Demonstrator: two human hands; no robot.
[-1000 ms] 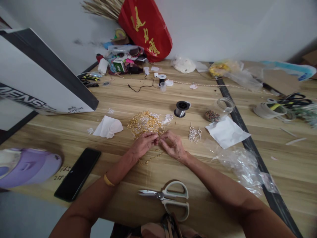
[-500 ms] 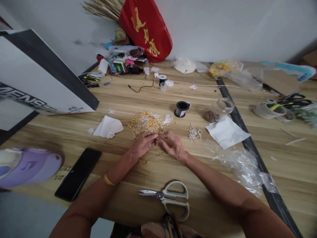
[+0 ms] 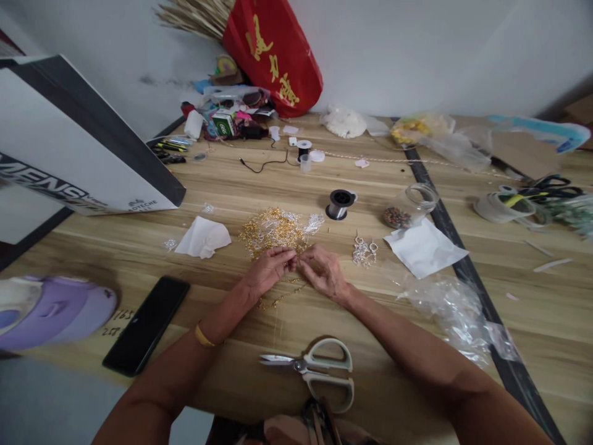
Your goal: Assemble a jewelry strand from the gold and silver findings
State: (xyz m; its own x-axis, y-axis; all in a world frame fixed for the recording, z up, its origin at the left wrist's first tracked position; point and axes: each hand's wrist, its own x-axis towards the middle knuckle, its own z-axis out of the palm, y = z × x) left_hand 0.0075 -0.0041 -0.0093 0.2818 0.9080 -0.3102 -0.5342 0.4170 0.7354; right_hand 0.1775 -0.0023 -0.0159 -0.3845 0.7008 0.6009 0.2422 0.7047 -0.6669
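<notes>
Left hand (image 3: 271, 272) and right hand (image 3: 325, 272) almost fingertip to fingertip, both in a narrow pinch; can't tell what's in them, too small. Gold chain (image 3: 280, 300) lies on wooden table (image 3: 380, 346) just below the hands. Gold-and-silver bead pile (image 3: 273, 227) sits right beyond the fingers. Scissors (image 3: 299, 366) nearer the body, blades pointing left. Wire spool (image 3: 340, 205) upright beyond right hand.

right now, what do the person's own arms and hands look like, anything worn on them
The left hand and right hand wear no gloves. No sleeve shows on the left forearm or right forearm. A yellow-gold, curved band circles the left forearm; its material is unclear.
</notes>
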